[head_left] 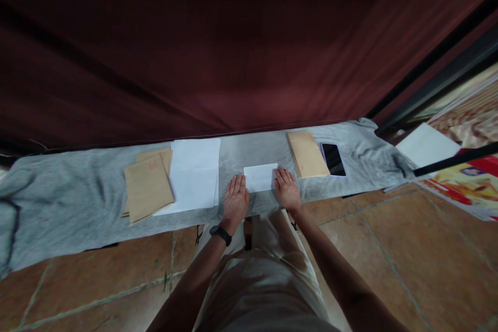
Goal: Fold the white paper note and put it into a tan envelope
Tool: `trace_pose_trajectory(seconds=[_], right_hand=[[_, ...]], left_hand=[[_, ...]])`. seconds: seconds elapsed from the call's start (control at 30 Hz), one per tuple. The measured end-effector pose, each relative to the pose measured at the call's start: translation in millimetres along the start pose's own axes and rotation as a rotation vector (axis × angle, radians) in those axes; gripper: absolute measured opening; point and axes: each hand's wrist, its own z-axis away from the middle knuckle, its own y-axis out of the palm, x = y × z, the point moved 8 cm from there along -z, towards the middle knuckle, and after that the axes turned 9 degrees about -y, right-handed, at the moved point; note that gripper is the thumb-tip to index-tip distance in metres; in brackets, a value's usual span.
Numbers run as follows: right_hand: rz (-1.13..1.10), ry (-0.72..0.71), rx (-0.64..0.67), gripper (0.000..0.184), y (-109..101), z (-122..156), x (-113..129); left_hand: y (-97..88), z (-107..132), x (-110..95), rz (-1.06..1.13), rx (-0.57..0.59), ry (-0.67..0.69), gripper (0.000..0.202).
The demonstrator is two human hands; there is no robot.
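A small folded sheet of white paper [260,177] lies flat in front of me on the grey cloth. My left hand [235,198] rests flat at its left edge, fingers stretched forward, a dark band on the wrist. At the paper's right edge lies my right hand [287,189], also flat, with the thumb touching or very near the paper. Neither hand grips anything. Left of my left hand is a stack of larger white sheets [196,174]. Beyond my right hand sits a stack of brown envelopes [309,154].
Several loose brown envelopes [150,187] overlap the white sheets at the left. A phone [333,158] lies right of the envelope stack. Grey cloth [78,192] covers the narrow table. A dark red curtain [233,62] hangs behind it, and black metal bars [439,67] stand at the right.
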Motion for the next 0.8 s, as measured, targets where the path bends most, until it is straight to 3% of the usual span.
trace_pose_trajectory(seconds=[0.27, 0.5, 0.8], right_hand=[[-0.080, -0.045, -0.015, 0.049, -7, 0, 9], [-0.224, -0.355, 0.159, 0.047, -4, 4, 72], [-0.160, -0.377, 0.204, 0.044, 4, -16, 83]], left_hand=[[-0.1, 27, -27, 0.030, 0.086, 0.183, 0.051], [2.5, 32, -29, -0.012, 0.104, 0.188, 0.053], [6.6, 44, -23, -0.027, 0.072, 0.169, 0.051]])
